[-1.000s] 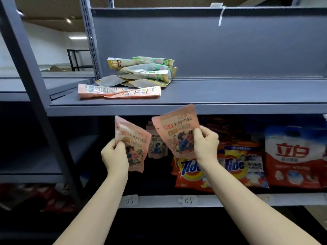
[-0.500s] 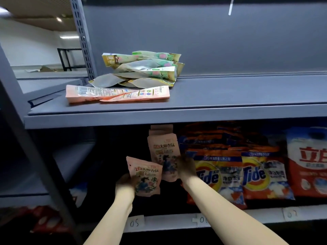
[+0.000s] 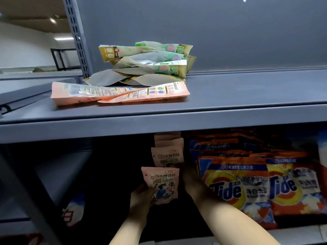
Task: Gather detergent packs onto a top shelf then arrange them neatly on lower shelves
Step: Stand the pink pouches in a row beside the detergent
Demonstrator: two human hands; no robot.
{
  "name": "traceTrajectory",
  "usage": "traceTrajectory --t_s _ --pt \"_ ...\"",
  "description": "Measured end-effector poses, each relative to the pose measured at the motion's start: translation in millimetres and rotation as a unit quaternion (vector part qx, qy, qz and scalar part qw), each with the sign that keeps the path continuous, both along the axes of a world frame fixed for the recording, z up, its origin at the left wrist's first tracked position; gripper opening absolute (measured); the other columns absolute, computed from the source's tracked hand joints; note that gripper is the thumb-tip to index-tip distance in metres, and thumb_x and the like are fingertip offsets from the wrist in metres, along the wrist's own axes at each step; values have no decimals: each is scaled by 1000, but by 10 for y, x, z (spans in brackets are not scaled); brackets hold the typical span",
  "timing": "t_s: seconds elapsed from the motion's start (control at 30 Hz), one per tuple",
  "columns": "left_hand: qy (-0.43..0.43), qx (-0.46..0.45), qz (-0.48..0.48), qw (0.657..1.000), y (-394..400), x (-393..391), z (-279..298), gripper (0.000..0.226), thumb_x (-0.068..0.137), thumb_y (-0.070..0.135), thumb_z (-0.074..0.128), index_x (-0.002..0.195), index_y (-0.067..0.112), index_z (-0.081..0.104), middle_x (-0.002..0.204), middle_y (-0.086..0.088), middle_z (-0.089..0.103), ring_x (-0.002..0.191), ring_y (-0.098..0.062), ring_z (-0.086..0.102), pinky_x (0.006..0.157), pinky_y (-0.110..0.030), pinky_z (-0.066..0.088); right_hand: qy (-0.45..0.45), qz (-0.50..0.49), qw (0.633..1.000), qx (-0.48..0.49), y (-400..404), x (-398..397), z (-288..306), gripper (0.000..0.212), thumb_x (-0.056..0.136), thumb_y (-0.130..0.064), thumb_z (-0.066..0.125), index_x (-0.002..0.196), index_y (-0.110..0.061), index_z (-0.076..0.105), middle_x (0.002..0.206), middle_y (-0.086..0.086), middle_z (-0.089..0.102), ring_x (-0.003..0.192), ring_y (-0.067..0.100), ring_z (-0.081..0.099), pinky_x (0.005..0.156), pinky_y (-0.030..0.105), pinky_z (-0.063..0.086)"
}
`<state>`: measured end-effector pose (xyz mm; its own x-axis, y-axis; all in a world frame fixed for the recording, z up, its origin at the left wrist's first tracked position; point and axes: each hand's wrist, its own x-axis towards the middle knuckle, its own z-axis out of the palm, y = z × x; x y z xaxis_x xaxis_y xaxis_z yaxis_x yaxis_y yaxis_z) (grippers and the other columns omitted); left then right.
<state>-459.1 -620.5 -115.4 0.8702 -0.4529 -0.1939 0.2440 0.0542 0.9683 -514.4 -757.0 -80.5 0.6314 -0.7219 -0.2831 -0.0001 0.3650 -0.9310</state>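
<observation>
Pink pack stands upright in the left hand, whose fingers curl round its lower left edge; its long axis runs vertical, printed face toward the camera. It hangs inside the lower shelf bay, just in front of and slightly left of the pink row, a file of like packs standing one behind another and running back under the top shelf.

The right hand reaches in beside that row, in deep shadow; it seems to touch the front pack's right edge, but I cannot tell whether its fingers grip anything.

The coming move, I judge, turns on this: the row lies behind and a little right of the held pack, so the pack needs to go back and rightward, kept upright and face forward, to sit as the new front of the file. The left hand is the nearer and already carries it. Tide bags stand just right of the row, leaving little room to stray.

On the top shelf lie two more pink packs, flat, with a loose green heap behind them, not yet arranged below.
</observation>
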Motion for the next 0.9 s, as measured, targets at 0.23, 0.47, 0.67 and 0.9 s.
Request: traceTrajectory --t_s 0.23,0.47,0.67,0.9 --pt "-47 11 -25 999 -198 132 -74 31 90 -2 55 121 2 53 113 -17 61 98 -30 61 65 -26 49 -70 18 996 47 -66 69 -72 23 84 -17 63 106 -16 72 94 19 72 87 39 69 80 55 55" --pt "-61 14 -30 998 -487 246 6 39 90 -3 54 129 -3 48 123 -21 57 111 -36 57 84 -41 49 -39 10 999 10 -190 -46 -394 38 98 -42 45 127 -21 57 127 9 61 118 25 58 95 42 50" --pt "-78 21 -27 996 -551 294 -44 32 87 2 61 120 3 57 115 -18 63 96 -27 63 87 -42 52 -10 -23 997 -72 -97 -24 -343 32 101 -38 38 122 -24 58 115 5 67 102 23 65 82 43 55" --pt "-135 96 -58 985 -633 228 -69 34 92 19 59 125 10 57 117 -11 64 101 -23 63 86 -35 51 70 -33 984 -162 -141 -12 -279 34 100 -13 42 132 -7 48 126 17 57 104 20 57 72 17 50"
